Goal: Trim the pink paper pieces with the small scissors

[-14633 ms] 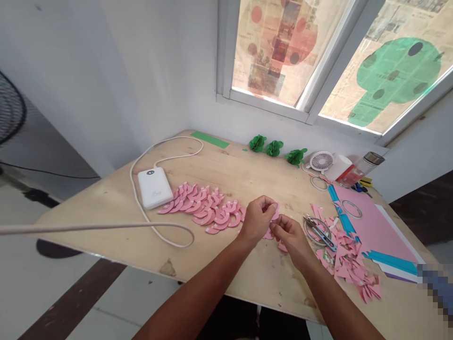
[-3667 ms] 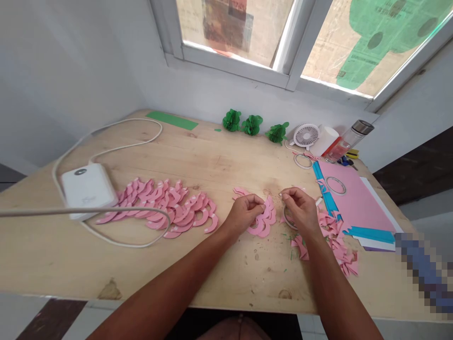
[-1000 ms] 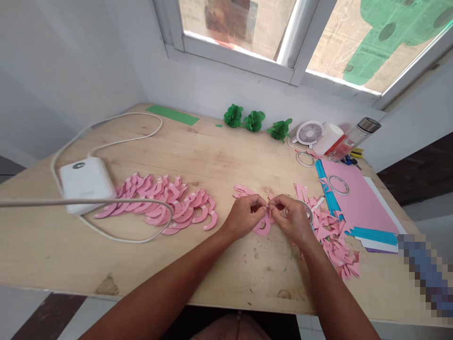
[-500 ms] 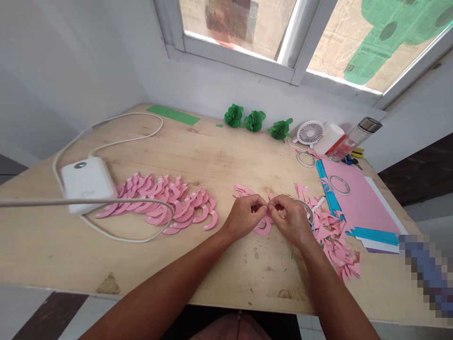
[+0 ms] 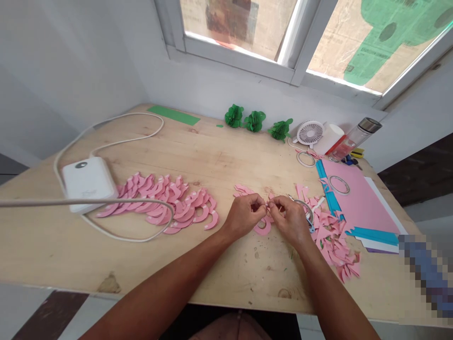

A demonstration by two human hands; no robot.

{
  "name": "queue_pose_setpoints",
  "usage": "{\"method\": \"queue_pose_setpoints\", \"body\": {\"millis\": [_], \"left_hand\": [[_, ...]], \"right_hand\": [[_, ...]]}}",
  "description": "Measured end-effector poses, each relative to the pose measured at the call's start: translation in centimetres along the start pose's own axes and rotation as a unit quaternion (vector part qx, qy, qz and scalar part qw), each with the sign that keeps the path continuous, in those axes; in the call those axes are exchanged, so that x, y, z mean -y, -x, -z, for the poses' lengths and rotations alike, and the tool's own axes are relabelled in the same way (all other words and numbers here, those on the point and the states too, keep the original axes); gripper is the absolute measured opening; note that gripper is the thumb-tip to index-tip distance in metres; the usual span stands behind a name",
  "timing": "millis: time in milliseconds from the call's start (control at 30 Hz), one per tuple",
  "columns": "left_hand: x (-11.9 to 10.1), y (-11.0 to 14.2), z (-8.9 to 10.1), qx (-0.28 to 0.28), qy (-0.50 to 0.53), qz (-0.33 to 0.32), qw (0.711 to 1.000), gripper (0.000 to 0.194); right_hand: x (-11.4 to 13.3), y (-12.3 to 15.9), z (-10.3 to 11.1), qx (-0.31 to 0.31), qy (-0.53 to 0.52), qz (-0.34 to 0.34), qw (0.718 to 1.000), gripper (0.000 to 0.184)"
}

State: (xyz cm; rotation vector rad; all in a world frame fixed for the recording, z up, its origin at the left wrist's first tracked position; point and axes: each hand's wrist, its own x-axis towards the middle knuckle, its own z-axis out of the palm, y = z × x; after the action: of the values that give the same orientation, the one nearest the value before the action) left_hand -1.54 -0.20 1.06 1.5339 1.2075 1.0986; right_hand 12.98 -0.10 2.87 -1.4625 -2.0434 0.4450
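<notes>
My left hand [image 5: 244, 213] and my right hand [image 5: 290, 218] meet low over the table, thumbs and forefingers pinched close together. What they hold is too small and too covered by the fingers to make out. Just beneath them lies a curved pink paper cutout [image 5: 262, 230], and pink paper strips [image 5: 242, 190] show behind my left hand. To the left spreads a heap of curved pink paper pieces [image 5: 184, 208], several with small white patches at their ends. Beside my right hand are pink paper scraps [image 5: 334, 245] and a grey ring-shaped thing, partly hidden.
A white box-like device [image 5: 88, 182] with a looping white cable [image 5: 166, 212] sits left. Along the wall stand three green paper shapes [image 5: 254, 121]. Farther right are a small fan [image 5: 310, 133], a bottle [image 5: 354, 138] and pink paper sheets [image 5: 364, 198] with a ring on top.
Both hands stay pinched in nearly the same spot. My right hand has shifted slightly, showing more of the grey ring-shaped thing beside it.
</notes>
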Motion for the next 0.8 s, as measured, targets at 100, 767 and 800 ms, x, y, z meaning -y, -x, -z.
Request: {"method": "queue_pose_setpoints", "body": {"millis": [100, 767, 800], "left_hand": [[0.01, -0.05, 0.00, 0.001, -0.001, 0.001, 1.000, 0.011], [0.23, -0.25, -0.18, 0.013, 0.133, 0.076, 0.988, 0.008], [0.29, -0.26, -0.23, 0.015, 0.147, 0.085, 0.985, 0.009]], "right_hand": [[0.07, -0.02, -0.07, -0.004, 0.003, -0.011, 1.000, 0.016], [0.09, -0.16, 0.53, -0.054, -0.009, -0.047, 0.997, 0.016], [-0.01, -0.21, 0.49, -0.034, -0.031, -0.054, 0.997, 0.016]]}}
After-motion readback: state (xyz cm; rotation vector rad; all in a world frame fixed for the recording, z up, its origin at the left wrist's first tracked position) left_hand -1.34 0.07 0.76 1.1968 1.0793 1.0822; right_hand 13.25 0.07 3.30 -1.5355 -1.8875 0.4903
